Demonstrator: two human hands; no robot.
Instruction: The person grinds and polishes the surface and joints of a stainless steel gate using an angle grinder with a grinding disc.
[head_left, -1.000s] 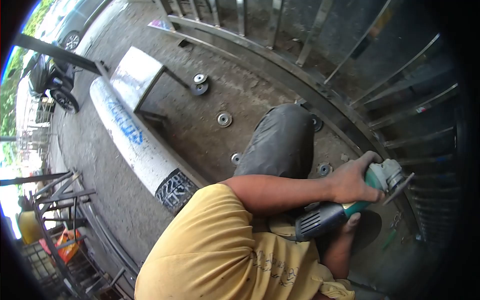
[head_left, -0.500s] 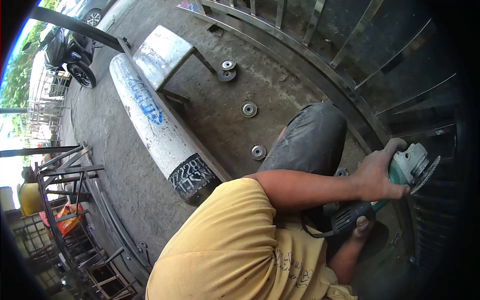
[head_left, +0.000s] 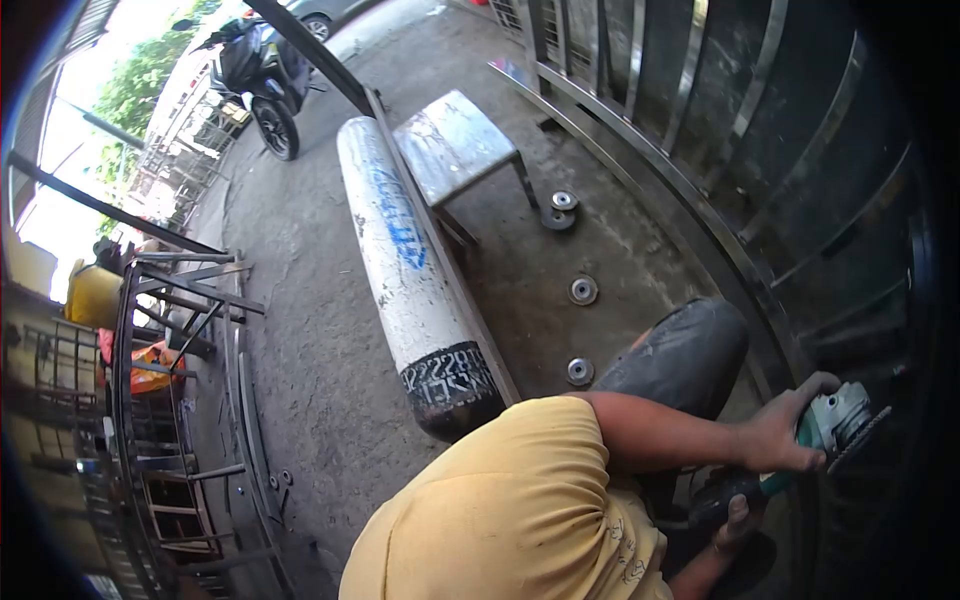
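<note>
An angle grinder (head_left: pixel 822 418) with a green and grey head is at the right, in both my hands. My left hand (head_left: pixel 775 435) wraps round it close behind the gear head. Lower down, my right hand (head_left: pixel 735 525) grips the dark motor body (head_left: pixel 712 503), its thumb on top and its other fingers largely hidden. The grinder's disc (head_left: pixel 862 440) has a rough, serrated-looking edge and faces a dark metal gate with shiny bars (head_left: pixel 740 240). Whether the disc touches the metal is too dark to tell.
Loose grinding discs (head_left: pixel 583 290) lie on the concrete floor beside my bent knee (head_left: pixel 690 350). A white gas cylinder (head_left: pixel 385 230) with a black end lies to the left, along a metal bar. Beyond are a small metal stool (head_left: pixel 460 145), a motorcycle (head_left: pixel 265 80) and a steel frame (head_left: pixel 180 300).
The view has shifted, so the cylinder, stool and discs appear farther right and lower. Both hands keep their hold on the grinder.
</note>
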